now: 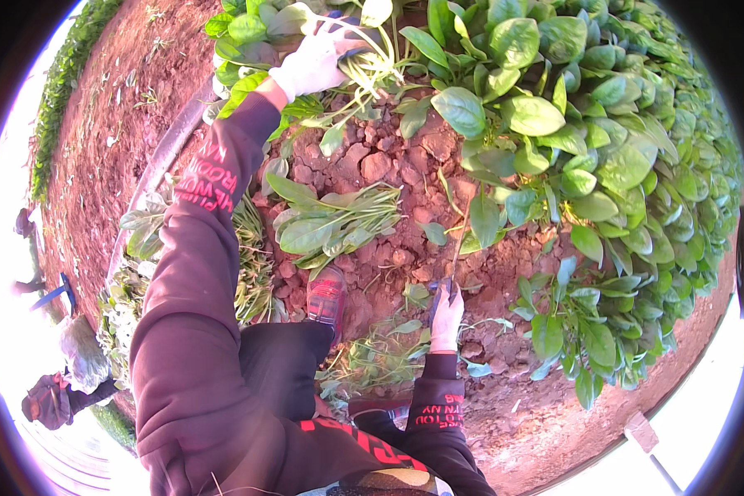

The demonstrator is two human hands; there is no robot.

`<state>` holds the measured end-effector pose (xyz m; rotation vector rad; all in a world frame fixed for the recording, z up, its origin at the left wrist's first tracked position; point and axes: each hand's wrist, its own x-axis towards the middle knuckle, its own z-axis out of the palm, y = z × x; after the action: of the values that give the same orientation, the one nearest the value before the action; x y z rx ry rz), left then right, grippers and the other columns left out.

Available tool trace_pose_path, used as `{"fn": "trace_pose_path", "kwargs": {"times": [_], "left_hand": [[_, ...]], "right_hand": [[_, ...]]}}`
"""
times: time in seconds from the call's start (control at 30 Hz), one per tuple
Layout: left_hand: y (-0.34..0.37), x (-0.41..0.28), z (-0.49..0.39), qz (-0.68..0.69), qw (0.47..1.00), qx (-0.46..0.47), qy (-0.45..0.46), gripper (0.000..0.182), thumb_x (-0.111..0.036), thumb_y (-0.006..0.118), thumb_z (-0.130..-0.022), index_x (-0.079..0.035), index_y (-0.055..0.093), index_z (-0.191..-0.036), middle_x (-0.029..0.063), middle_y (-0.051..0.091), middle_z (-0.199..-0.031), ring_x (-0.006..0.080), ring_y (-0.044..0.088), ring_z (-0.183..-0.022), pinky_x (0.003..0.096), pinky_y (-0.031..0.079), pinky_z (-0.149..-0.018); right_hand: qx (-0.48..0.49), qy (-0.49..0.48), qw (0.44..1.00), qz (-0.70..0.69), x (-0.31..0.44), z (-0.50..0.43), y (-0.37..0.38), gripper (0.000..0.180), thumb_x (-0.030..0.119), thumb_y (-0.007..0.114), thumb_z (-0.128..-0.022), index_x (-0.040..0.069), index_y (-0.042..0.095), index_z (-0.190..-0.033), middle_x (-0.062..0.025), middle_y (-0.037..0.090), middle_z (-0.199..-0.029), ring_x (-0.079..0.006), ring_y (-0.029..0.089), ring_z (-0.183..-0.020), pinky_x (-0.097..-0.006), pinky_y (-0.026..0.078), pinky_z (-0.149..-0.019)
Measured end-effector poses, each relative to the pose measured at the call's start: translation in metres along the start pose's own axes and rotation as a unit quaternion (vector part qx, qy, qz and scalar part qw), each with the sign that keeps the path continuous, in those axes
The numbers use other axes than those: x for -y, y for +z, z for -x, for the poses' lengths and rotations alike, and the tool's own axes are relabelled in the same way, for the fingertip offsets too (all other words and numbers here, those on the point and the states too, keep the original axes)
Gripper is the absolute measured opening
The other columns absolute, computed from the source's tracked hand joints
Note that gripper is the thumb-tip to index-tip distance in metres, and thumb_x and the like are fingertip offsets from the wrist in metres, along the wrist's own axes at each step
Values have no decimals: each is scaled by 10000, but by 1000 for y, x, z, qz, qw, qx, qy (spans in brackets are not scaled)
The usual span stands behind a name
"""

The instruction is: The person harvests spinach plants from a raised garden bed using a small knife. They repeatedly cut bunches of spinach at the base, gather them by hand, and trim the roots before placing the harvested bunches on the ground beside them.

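Note:
My left hand, in a white glove with dark fingertips, is closed around a bunch of leafy greens at the top of the head view. My right hand, gloved alike, grips a thin rod-like tool that points up toward the leaves; its far end is partly hidden. Between the hands, a cut bunch of broad-leaved greens lies on the reddish, cloddy soil. Dense leafy plants grow to the right of both hands.
Cut greens lie under my left forearm, and loose leaves and stems near my shoe. A pale raised strip edges the bed at left. Another person is at the lower left beside a filled bag.

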<state>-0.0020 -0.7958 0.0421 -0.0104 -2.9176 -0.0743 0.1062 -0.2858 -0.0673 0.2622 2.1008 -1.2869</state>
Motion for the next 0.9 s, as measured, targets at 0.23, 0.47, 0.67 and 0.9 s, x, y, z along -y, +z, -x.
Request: {"fn": "trace_pose_path", "kwargs": {"times": [0.23, 0.47, 0.67, 0.9], "left_hand": [[-59, -88, 42, 191, 980, 35, 36, 501, -308, 772, -730, -150, 624, -1182, 59, 555, -1301, 246, 445, -1295, 439, 170, -1181], [-117, -209, 62, 208, 971, 41, 113, 349, -319, 663, -769, -191, 654, -1094, 1, 628, -1121, 214, 527, -1090, 476, 263, -1082], [-110, -241, 77, 176, 974, 14, 141, 398, -369, 635, -776, -234, 635, -1150, -8, 617, -1073, 241, 527, -1039, 458, 321, -992], [-92, -255, 89, 70, 995, -21, 62, 373, -243, 617, -796, -259, 637, -1168, 4, 602, -1126, 250, 528, -1052, 474, 337, -977]], "right_hand": [[-80, -128, 925, 350, 40, 46, -21, 597, 426, 623, -886, 4, 515, -1295, -283, 566, -1204, -444, 550, -1115, -476, 461, -926], [55, -278, 943, -176, 180, 92, -24, 968, 68, 823, -694, 98, 281, -1495, -106, 314, -1498, -177, 586, -993, -317, 515, -789], [9, -289, 954, -85, 174, 92, -42, 362, 10, 694, -791, -20, 613, -1143, -107, 671, -1067, -179, 634, -944, -292, 487, -874], [103, -131, 985, -51, 165, 117, -63, 428, 71, 766, -760, -13, 614, -1151, -81, 656, -961, -108, 583, -802, -254, 484, -738]]}}
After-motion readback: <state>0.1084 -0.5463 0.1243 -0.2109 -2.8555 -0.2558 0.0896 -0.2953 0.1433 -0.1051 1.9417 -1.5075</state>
